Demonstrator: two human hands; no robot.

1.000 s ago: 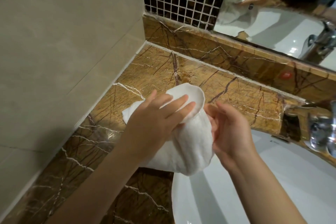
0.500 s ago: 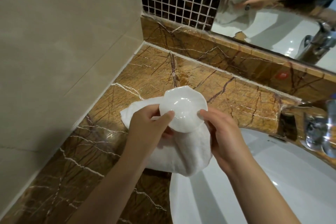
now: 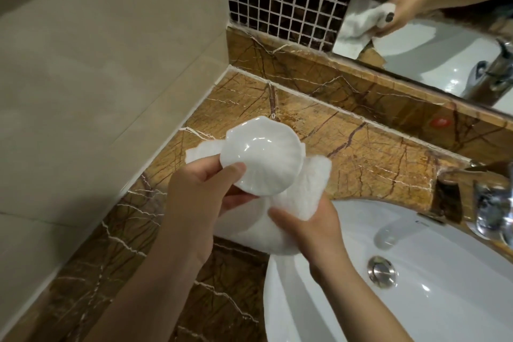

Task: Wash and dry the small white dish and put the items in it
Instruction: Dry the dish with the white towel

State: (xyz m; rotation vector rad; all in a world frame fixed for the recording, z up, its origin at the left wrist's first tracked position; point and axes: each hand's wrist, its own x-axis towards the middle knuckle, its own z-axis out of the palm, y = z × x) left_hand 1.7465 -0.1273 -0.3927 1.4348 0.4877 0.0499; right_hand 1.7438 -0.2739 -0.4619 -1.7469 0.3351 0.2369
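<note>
Small white dish (image 3: 261, 159): scalloped, hollow up, pinched at its rim by left hand (image 3: 200, 197) fingers. White cloth (image 3: 280, 219): gripped by closed right hand (image 3: 313, 228), above marble table (image 3: 374, 158), beside sink (image 3: 416, 300).

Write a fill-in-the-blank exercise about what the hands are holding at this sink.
1. The left hand pinches the shell-shaped white dish by its ____.
2. The right hand grips a white ____.
3. The dish's hollow side faces ____.
4. The metal drain sits in the white ____.

Missing words: rim; towel; up; basin.
</note>
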